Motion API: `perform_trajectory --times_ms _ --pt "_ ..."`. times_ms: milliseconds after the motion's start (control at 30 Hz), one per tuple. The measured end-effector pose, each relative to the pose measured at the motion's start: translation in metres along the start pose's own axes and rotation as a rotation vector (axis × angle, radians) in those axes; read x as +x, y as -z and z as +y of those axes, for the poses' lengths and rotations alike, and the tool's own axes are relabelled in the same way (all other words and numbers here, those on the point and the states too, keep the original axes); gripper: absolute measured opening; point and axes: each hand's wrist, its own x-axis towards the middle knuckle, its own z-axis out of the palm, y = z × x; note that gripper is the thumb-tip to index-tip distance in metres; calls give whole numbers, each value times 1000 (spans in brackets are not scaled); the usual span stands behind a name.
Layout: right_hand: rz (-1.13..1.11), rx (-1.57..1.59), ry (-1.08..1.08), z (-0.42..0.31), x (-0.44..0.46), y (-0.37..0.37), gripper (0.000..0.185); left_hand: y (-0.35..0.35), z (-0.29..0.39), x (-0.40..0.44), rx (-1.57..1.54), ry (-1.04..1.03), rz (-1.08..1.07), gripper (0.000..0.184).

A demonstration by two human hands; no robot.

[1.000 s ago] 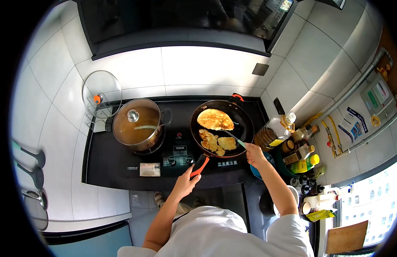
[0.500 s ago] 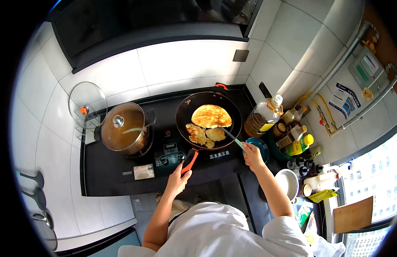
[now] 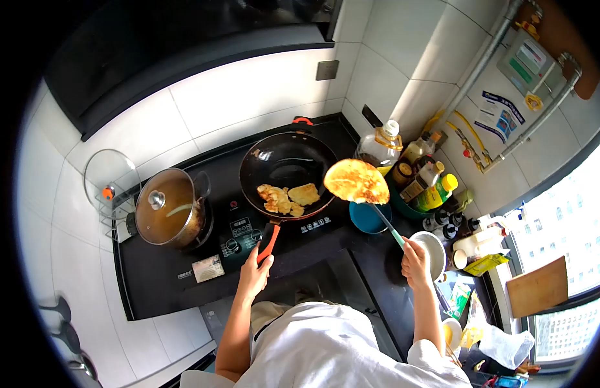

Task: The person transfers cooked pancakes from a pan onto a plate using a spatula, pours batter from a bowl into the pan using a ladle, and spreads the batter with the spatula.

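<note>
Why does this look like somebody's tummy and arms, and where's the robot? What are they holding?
There's no robot here! A person wears one camera on their head, looking down, so all the pictures come from up there. That's why you see their shirt and arms. The left hand holds the red handle of the pan. The right hand holds a spatula with a big golden piece of food on it. Smaller pieces lie in the pan. A lidded pot stands on the stove too.

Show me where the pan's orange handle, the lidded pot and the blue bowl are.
Orange handle (image 3: 269, 242): head view, middle of the grip.
Lidded pot (image 3: 173, 216): head view, glass lid.
Blue bowl (image 3: 368, 217): head view, inside wall.
</note>
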Motion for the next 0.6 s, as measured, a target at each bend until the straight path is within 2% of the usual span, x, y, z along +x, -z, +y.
perform_trajectory --times_ms 167,233,600 --pt "138 5 -71 39 -5 30 27 -1 2 1 -17 19 -13 63" --pt "190 -11 -78 54 4 33 27 -3 7 -3 -24 3 0 49" --pt "269 99 -170 91 24 38 24 -1 5 0 21 21 -4 52"
